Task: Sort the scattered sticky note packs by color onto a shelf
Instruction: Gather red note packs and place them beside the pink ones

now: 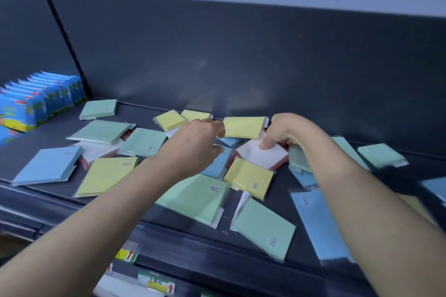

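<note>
Lying scattered across the dark shelf [29, 138], the sticky note packs [193, 198] mix green, yellow, blue and red. The right hand [287, 132] grips a red pack [260, 159] near the middle, thumb on its white face. The left hand [195, 144] hovers beside it, fingers curled at a yellow pack [243, 127]; whether it grips is unclear. Blue packets [36, 101] stand far left.

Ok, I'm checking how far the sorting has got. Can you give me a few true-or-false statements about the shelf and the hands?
1. The sticky note packs are stacked by colour. False: they lie scattered on the shelf, colours mixed.
2. The right hand holds a red-edged pack, thumb on top. True.
3. Blue packets stand in a row at the shelf's left end. True.
4. The left hand rests on those blue packets. False: it is mid-shelf, beside a yellow pack.
</note>
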The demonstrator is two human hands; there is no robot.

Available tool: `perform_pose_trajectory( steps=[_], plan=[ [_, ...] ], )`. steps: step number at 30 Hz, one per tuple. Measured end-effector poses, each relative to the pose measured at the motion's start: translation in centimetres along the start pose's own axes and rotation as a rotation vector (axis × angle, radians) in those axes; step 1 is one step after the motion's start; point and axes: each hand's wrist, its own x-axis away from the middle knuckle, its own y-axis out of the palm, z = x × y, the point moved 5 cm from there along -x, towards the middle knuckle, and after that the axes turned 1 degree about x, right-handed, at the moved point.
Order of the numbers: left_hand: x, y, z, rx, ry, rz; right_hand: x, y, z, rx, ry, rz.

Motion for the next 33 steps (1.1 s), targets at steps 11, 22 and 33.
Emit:
perform_pose_trajectory(
  steps=[11,22,33],
  plan=[
    [-0.2,-0.4,0.6,0.026,0.115,-0.003,3.2,-5.8,0.4,0.132,0.123,0.365],
    [0.9,-2.3,-2.9,0.014,0.079,0.025,5.4,-6.6,-8.0,-0.436,-0.359,0.713],
    [5.5,-3.9,-20.2,-0.209,-0.511,-0.152,2.7,-3.6,-18.0,-0.54,-0.477,0.564]
  ],
)
